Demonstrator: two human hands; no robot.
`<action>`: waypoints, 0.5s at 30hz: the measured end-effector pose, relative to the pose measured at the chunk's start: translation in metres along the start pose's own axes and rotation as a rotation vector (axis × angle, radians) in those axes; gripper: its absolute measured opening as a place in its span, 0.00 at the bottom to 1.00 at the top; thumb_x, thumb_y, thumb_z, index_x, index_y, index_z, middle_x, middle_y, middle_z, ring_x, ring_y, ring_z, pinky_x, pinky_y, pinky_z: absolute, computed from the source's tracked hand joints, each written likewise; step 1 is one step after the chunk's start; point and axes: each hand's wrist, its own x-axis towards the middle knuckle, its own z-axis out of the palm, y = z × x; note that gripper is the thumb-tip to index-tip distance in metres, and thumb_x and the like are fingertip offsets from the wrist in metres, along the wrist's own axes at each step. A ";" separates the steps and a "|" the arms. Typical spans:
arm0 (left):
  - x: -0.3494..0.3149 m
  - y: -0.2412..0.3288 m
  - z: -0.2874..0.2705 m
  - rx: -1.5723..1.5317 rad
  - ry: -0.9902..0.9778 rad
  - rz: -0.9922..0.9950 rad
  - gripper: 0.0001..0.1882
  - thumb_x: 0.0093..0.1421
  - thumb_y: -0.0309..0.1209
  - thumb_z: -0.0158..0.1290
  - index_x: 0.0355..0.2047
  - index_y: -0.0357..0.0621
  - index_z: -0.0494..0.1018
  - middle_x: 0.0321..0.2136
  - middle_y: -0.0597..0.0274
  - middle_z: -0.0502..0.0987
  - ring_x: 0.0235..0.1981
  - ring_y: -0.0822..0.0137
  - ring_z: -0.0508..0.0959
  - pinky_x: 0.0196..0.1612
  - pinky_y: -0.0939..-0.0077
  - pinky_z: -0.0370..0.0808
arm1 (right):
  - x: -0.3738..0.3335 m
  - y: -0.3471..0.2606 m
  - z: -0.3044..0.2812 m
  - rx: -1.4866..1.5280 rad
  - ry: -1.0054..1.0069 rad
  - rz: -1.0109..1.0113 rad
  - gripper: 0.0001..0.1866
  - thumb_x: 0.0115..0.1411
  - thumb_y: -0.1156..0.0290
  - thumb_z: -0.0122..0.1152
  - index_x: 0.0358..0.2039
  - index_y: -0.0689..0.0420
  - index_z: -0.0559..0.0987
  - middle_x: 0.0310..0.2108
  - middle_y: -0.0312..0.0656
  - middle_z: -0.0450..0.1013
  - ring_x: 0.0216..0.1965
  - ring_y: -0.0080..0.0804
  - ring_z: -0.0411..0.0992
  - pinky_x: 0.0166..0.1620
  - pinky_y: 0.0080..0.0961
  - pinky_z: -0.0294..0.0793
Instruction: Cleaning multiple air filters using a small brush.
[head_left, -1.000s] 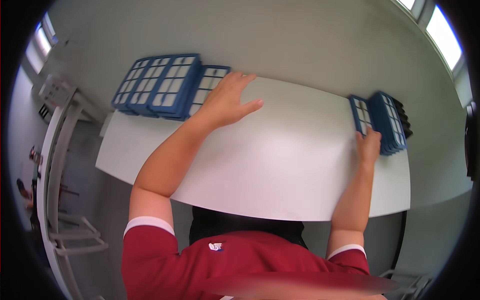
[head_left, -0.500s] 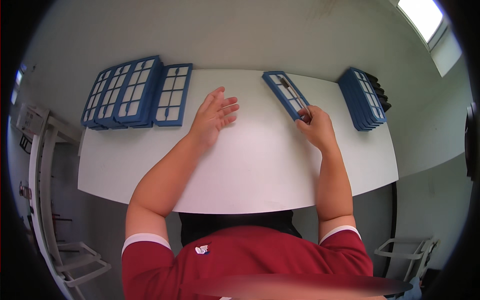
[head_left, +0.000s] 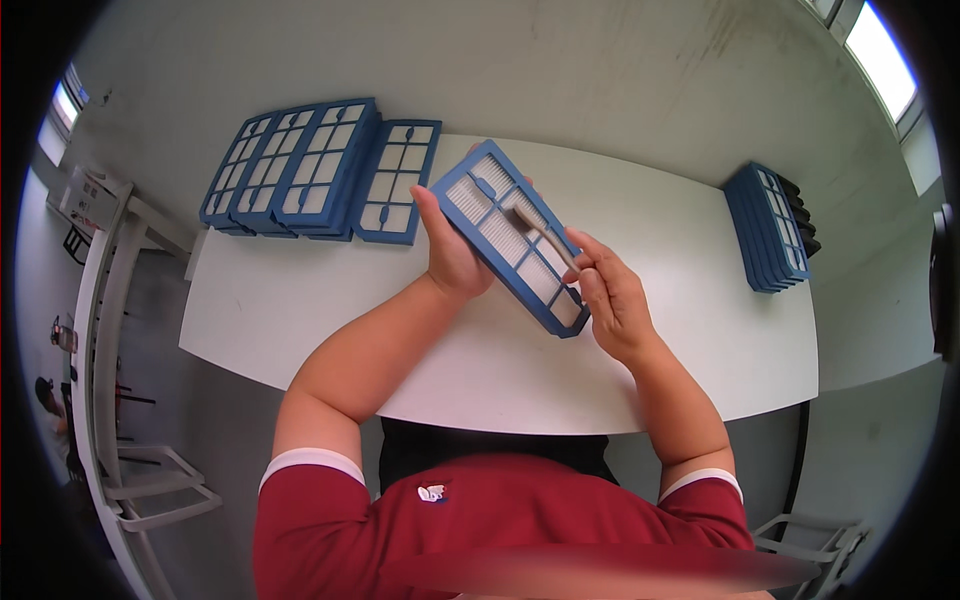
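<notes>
A blue-framed filter with a white pleated face is raised over the white table, tilted, its face turned up toward me. My left hand grips its left edge, thumb along the frame and the other fingers mostly hidden behind it. My right hand is closed round the pale handle of a small brush. The brush's dark bristle end lies over the filter's upper middle cells; whether the bristles touch the pleats I cannot tell.
Several stacks of blue filters stand at the table's far left, with another filter beside them. A filter stack and black ridged pieces sit at the far right. Behind the white table rises a grey wall.
The filter has come off the table toward me and turned face up. My left hand, empty before, now holds it; my right hand has moved nearer, keeping the brush.
</notes>
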 end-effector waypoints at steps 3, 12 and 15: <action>-0.005 -0.003 0.006 0.063 -0.060 0.069 0.58 0.41 0.80 0.20 0.59 0.45 0.53 0.49 0.48 0.67 0.52 0.52 0.68 0.52 0.58 0.70 | 0.000 -0.005 0.005 -0.225 0.016 -0.161 0.20 0.56 0.81 0.51 0.51 0.55 0.72 0.28 0.40 0.66 0.27 0.28 0.68 0.29 0.22 0.69; -0.010 -0.001 0.016 0.141 -0.120 0.295 0.55 0.43 0.78 0.24 0.62 0.52 0.45 0.50 0.49 0.66 0.51 0.54 0.69 0.51 0.58 0.71 | 0.002 -0.008 0.014 -0.447 0.124 -0.416 0.24 0.48 0.87 0.57 0.46 0.52 0.76 0.30 0.42 0.66 0.26 0.31 0.68 0.27 0.23 0.73; -0.012 0.000 0.018 0.147 -0.093 0.270 0.55 0.44 0.78 0.24 0.62 0.52 0.45 0.49 0.49 0.66 0.51 0.54 0.69 0.51 0.59 0.70 | 0.003 -0.005 0.015 -0.493 0.139 -0.444 0.24 0.47 0.87 0.58 0.45 0.52 0.77 0.31 0.42 0.66 0.26 0.31 0.68 0.25 0.23 0.73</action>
